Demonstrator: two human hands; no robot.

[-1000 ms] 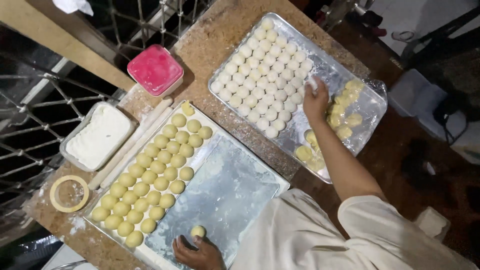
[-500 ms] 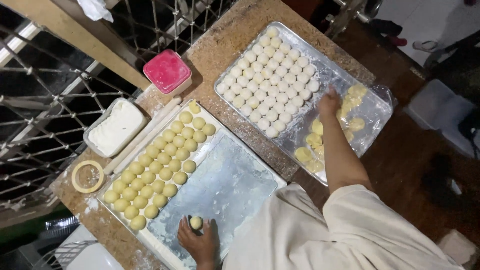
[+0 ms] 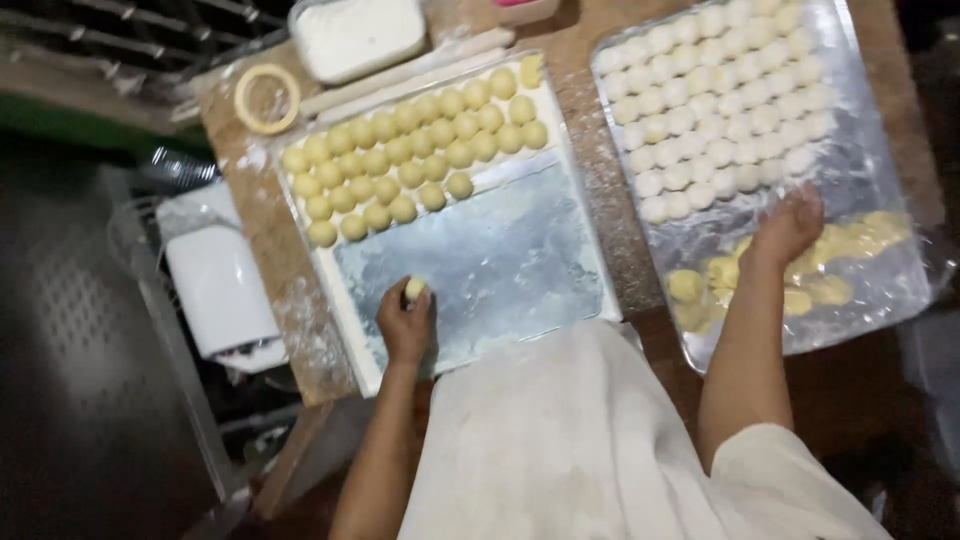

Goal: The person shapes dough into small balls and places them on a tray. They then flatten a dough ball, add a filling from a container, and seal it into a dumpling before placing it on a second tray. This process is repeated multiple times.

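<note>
My left hand [image 3: 405,322] pinches a yellow dough ball [image 3: 414,289] over the metal tray [image 3: 500,260]; my right hand [image 3: 787,228], fingers spread open, touches dough pieces [image 3: 720,272] at three o'clock.

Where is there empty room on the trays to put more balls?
The left metal tray is bare below the yellow dough balls, beside the left hand. The right foil tray is packed with pale balls above, bare along its right edge.

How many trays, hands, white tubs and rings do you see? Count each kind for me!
Trays: 2, the left tray and the right tray
Hands: 2, the left hand holding a dough ball, and the right hand
White tub: 1
Ring: 1
Total: 6
</note>
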